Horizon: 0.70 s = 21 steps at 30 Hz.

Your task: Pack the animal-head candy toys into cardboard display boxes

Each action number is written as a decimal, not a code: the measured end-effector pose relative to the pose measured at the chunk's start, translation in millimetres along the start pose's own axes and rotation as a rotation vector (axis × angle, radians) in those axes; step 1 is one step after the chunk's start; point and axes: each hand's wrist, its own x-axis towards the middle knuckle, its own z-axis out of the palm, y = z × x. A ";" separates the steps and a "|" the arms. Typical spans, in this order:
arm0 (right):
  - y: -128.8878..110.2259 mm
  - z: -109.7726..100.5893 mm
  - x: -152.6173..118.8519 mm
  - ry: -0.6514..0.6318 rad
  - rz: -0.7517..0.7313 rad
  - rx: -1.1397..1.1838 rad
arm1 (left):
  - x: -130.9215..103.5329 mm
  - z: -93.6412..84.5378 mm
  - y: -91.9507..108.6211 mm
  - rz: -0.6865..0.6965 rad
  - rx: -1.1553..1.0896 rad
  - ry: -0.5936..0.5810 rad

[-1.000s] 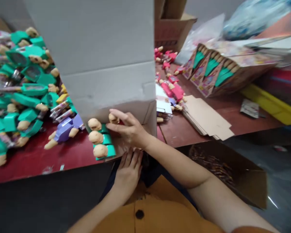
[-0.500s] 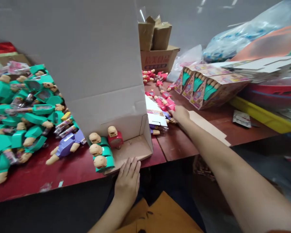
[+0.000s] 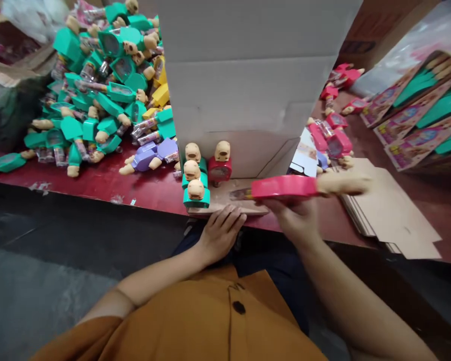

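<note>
An open cardboard box (image 3: 240, 115) with a tall raised back stands at the table's front edge. Inside its left part are three green toys (image 3: 196, 193) with tan animal heads and one red toy (image 3: 220, 170) beside them. My left hand (image 3: 221, 233) rests on the box's low front edge, fingers spread and holding nothing. Over the right part of the box, my right hand (image 3: 298, 220) grips a pink toy (image 3: 283, 187) from below. The toy lies sideways, its clear end to the left and its tan head to the right.
Left of the box lies a heap of green toys (image 3: 73, 128), with purple toys (image 3: 146, 156) nearer. On the right are loose pink toys (image 3: 338, 143), flat cardboard sheets (image 3: 394, 205) and filled display boxes (image 3: 402, 128).
My right hand has come back from the toys on the right to the box, now with a pink toy in it. The view has turned and shifted; my left hand stays at the box's front edge.
</note>
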 end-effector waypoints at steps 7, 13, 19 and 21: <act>6.9 32.8 33.7 -0.378 -0.096 -0.329 | -3.9 -1.7 -4.7 0.050 0.006 -0.022; 9.6 45.9 34.5 -0.409 0.014 -0.506 | -3.7 3.1 -6.5 0.039 -0.027 0.038; 20.1 62.5 12.5 -0.269 0.137 -0.391 | -2.1 4.0 -6.1 0.026 -0.041 0.038; 18.4 48.0 13.3 -0.161 0.051 -0.322 | -1.2 4.8 -6.6 0.014 -0.019 0.028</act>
